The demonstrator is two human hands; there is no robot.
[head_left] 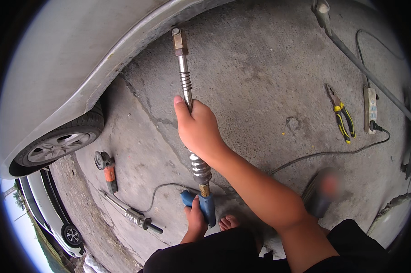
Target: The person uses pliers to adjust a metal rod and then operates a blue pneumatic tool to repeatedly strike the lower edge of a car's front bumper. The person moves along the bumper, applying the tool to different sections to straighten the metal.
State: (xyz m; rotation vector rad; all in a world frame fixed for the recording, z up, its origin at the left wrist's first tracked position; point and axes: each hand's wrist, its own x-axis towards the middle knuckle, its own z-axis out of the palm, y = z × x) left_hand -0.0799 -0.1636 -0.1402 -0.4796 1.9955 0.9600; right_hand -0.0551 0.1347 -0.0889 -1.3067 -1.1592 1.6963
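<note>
My right hand (pixel 197 125) is wrapped round the metal shaft (pixel 183 75) of a long tool, with its thumb pointing up along it. The tool points upward in the view, with a coiled spring (pixel 186 82) and a hex fitting (pixel 180 43) at the top, near the lower edge of a silver car body (pixel 64 50). A ribbed metal section (pixel 200 169) shows below my right hand, joining a brass coupling and a blue handle (pixel 207 213). My left hand (pixel 195 218) grips that blue handle from the left, low in the view. A dark cable runs behind the tool.
On the concrete floor (pixel 255 68) lie pliers (pixel 339 116), a power strip (pixel 370 109), an orange grinder (pixel 107 170), another metal tool (pixel 130 211) and a blurred dark cylinder (pixel 319 193). A grey bar (pixel 353 59) crosses the right. A wheel (pixel 60 143) and white car (pixel 53 211) are left.
</note>
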